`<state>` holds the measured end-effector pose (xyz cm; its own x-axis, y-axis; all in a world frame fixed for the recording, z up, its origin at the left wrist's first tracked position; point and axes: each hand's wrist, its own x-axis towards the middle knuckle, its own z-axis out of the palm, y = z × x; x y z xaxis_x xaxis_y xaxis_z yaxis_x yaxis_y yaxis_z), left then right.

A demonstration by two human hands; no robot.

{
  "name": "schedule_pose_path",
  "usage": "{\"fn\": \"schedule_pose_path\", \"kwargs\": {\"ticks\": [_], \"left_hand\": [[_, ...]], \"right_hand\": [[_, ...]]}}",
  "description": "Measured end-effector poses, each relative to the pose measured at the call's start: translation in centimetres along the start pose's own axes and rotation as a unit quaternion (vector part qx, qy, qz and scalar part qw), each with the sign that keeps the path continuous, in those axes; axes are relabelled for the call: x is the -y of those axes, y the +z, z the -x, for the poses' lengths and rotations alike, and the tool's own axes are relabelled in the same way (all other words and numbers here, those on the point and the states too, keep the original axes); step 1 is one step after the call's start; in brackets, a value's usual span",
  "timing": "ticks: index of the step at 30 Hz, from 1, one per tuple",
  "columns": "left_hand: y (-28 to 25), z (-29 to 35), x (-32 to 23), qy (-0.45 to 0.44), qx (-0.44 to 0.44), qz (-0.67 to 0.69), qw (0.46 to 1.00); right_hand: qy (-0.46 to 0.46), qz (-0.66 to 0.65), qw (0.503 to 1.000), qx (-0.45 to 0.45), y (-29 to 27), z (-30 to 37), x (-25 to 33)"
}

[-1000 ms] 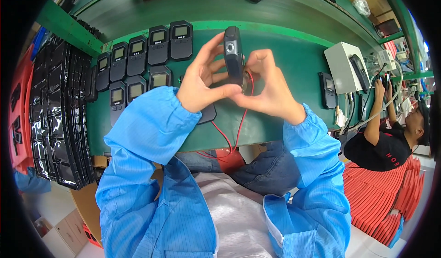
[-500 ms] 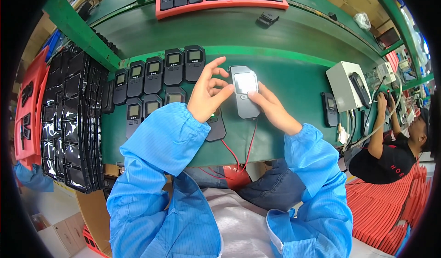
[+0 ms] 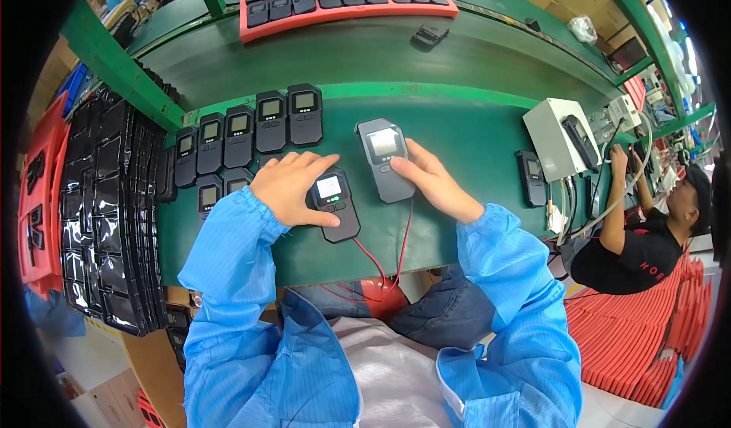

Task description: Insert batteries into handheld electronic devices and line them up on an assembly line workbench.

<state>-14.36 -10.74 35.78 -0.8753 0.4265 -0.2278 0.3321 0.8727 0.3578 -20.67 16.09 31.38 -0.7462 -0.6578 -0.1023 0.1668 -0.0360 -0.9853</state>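
Observation:
My right hand (image 3: pixel 432 178) grips a black handheld device (image 3: pixel 392 180) by its right side, thumb on the front near the buttons below its bright, glowing screen. A red cable runs down from its lower end. To the left, my left hand (image 3: pixel 289 190) is spread, thumb and index finger apart at the left side of a second handheld device (image 3: pixel 341 218). That one lies on the green table, its screen lit, with a small green light and a red cable at its lower end. Whether the left fingertips touch it I cannot tell.
Several similar devices (image 3: pixel 238 135) lie in rows at left, beside stacked black plastic trays (image 3: pixel 106 222). A red tray (image 3: pixel 350 14) of devices sits on the shelf above. At right stand a white box (image 3: pixel 550 135) and another device (image 3: pixel 531 177); a co-worker (image 3: pixel 632 230) works beyond.
My left hand has moved down and left, from beside the held device to the one on the table. My right hand still holds its device, now tilted a little more.

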Motion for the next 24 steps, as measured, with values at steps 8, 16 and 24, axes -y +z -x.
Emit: {"fn": "schedule_pose_path", "kwargs": {"ticks": [8, 16, 24], "left_hand": [[0.2, -0.6, -0.2, 0.037, -0.017, 0.095, 0.995], [-0.2, -2.0, 0.0, 0.065, -0.103, 0.475, 0.871], [2.5, -4.1, -0.1, 0.036, -0.225, 0.668, 0.708]], "right_hand": [[0.023, 0.018, 1.0, 0.005, 0.1, 0.1, -0.2], [0.087, 0.28, 0.956, -0.018, 0.6, 0.7, 2.3], [-0.228, 0.48, 0.836, -0.138, 0.3, 0.6, 0.7]]}}
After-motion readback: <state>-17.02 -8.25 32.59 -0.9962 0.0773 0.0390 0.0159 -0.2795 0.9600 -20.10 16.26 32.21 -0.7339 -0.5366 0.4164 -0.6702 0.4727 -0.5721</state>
